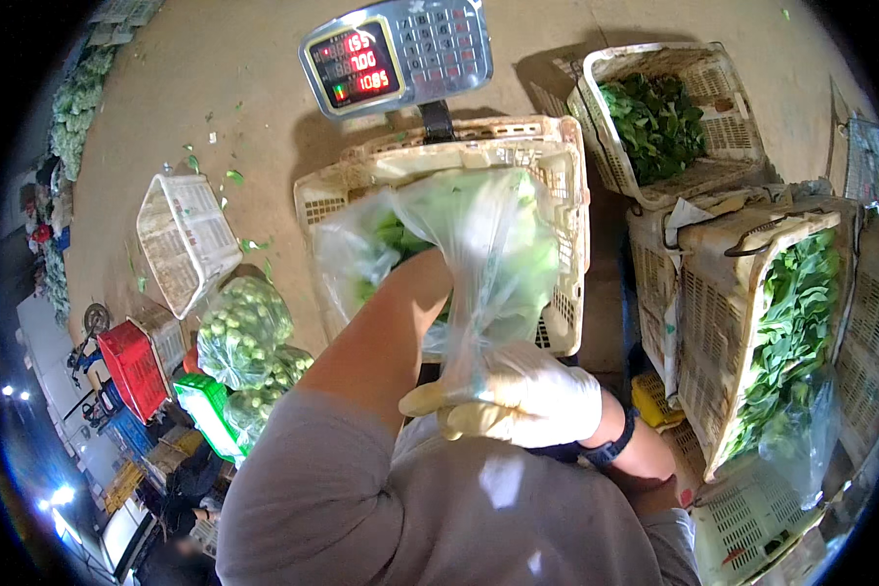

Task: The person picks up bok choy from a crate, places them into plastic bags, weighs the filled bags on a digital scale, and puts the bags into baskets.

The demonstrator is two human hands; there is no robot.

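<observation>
My right hand (513, 399), in a white glove with yellowish fingers, grips the gathered plastic at the near end of a clear plastic bag (476, 242). Leafy greens (399, 233) show through the film. The bag lies in a dirty white plastic crate (573, 293), in front of a digital scale display (403, 55) with lit red digits. My bare left forearm (388, 329) reaches forward to the bag. The left hand itself is hidden by the plastic and leaves, so its fingers cannot be made out.
At right stand crates of greens, one tilted (663, 128), another (784, 344) nearer me. To the left are a white crate (190, 245), bagged round green vegetables (243, 329), a green crate (204, 414) and a red crate (132, 370). A person (176, 560) is at lower left.
</observation>
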